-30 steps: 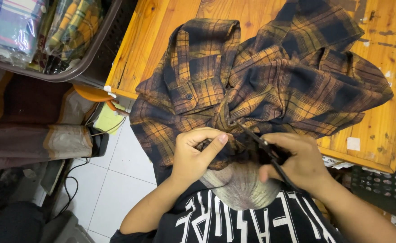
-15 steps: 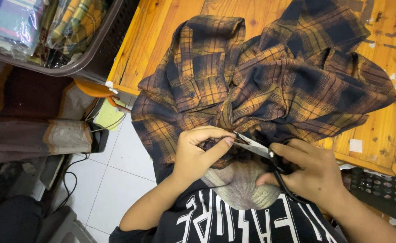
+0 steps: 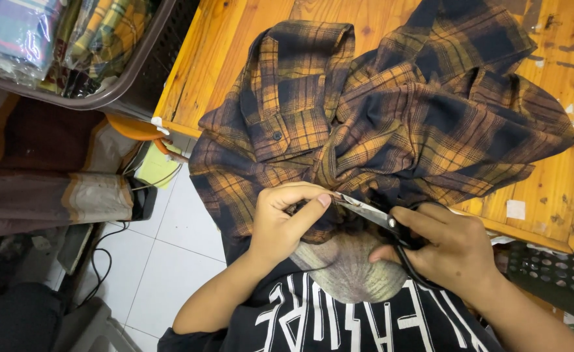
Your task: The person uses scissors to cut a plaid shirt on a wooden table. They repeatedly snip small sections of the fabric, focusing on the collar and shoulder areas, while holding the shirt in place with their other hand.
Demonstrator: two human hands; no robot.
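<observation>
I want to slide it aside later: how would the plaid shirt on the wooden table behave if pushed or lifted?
The plaid shirt is probably floppy: it lies crumpled in soft folds, and its lower edge droops over the edge of the wooden table. Pushed, it would likely bunch rather than slide whole. Lifted at one point, it would probably sag and seem light.

Orange wooden table [image 3: 235,45] carries crumpled navy-orange plaid flannel shirt [image 3: 391,124], hanging over its near edge, plus small paper scraps [image 3: 515,209].

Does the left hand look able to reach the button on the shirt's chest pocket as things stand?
Probably yes. The left hand pinches the plaid shirt just below the pocket button, with only flat cloth between; it would have to let go first.
</observation>
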